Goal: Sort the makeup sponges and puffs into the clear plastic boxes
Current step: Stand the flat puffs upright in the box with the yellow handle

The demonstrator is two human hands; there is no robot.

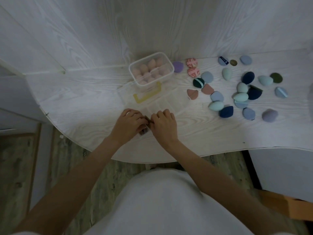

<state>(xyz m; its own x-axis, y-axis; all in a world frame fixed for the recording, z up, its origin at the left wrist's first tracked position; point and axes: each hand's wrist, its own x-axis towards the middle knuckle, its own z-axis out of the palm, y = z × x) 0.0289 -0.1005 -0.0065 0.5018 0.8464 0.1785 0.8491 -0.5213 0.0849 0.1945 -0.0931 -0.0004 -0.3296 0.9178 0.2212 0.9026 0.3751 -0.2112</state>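
**A:** What takes up most of the view?

**B:** A pale wood-grain tabletop (84, 106) with a curved near edge, set against a wall of the same finish. The person stands at that edge, both forearms reaching over it.

**A:** And the boxes?

**B:** A flat clear plastic box with a yellow handle (147, 95) lies in the middle, its small compartments running toward the person. Just behind it, touching or nearly so, sits a lidded clear tub (151, 68) packed with pinkish egg-shaped sponges.

**A:** Where is the rest of the makeup stuff?

**B:** Spread loose over the right half of the tabletop: the scattered sponges and puffs (237, 89) in light blue, mint, navy, olive and lilac, some touching, some apart. Nearer the tub lie two round pink patterned puffs (192, 67), a purple puff (177, 66) beside the tub's right end, and two dusty-pink wedge puffs (199, 91).

**A:** The hands?

**B:** The left hand (129, 123) and right hand (165, 124) meet at the near end of the flat box, fingers curled inward. Between their fingertips a small brownish piece (148, 119) is pinched by both. Under the left hand a small mauve item (143, 132) shows in a compartment; I cannot tell exactly what it is.
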